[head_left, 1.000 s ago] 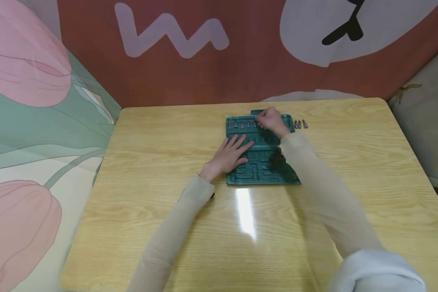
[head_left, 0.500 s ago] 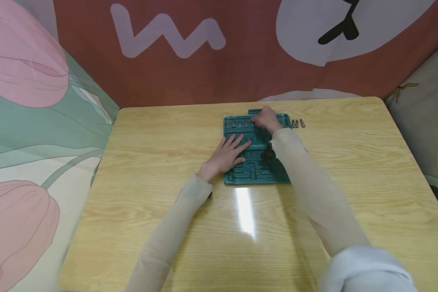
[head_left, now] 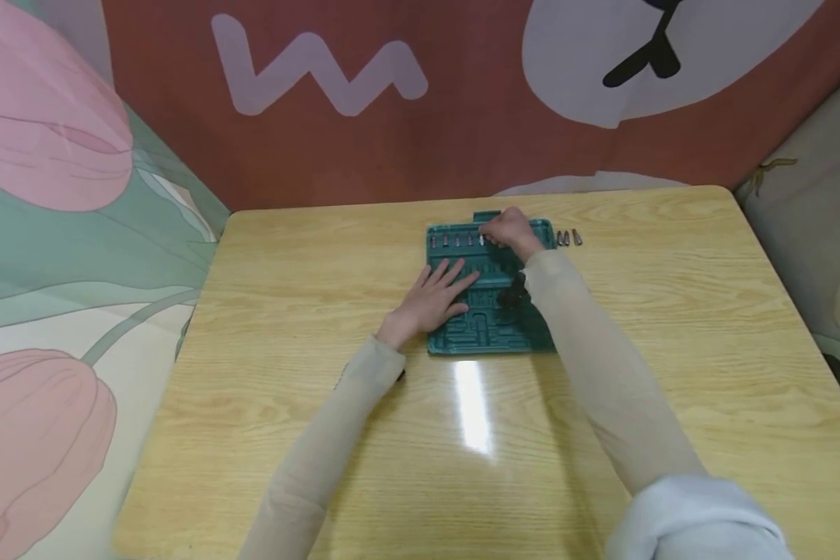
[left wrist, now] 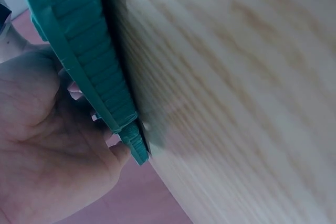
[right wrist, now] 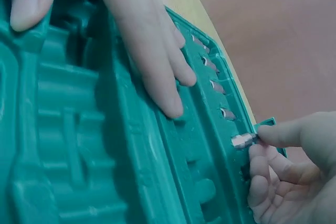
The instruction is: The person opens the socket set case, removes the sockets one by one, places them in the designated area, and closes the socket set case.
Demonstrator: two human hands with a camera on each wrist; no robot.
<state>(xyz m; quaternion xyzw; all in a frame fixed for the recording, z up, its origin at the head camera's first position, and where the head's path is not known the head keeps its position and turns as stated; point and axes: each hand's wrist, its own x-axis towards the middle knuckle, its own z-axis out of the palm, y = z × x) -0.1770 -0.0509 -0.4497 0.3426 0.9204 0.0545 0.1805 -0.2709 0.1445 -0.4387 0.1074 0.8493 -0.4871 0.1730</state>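
Right wrist view: right hand (right wrist: 296, 169) pinches socket (right wrist: 242, 140) near far edge of case (right wrist: 152, 177), beside row of four (right wrist: 218, 86). Left hand (head_left: 430, 302) rests on case, fingers spread; three sockets (head_left: 566, 238) on table (head_left: 287, 280), beside case's right edge.

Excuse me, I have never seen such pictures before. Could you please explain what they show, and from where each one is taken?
There is no machine here, only a person's bare left hand and right hand. The wide picture comes from a camera worn on the head, looking forward and down. The two close pictures come from cameras worn on the left and right wrists. On the wooden table lies a green case with moulded hollows. The left hand rests on it with fingers spread, holding nothing. Near its far edge, the right hand pinches a small metal piece, beside a row of four similar pieces set in the case. Three loose pieces lie to its right.
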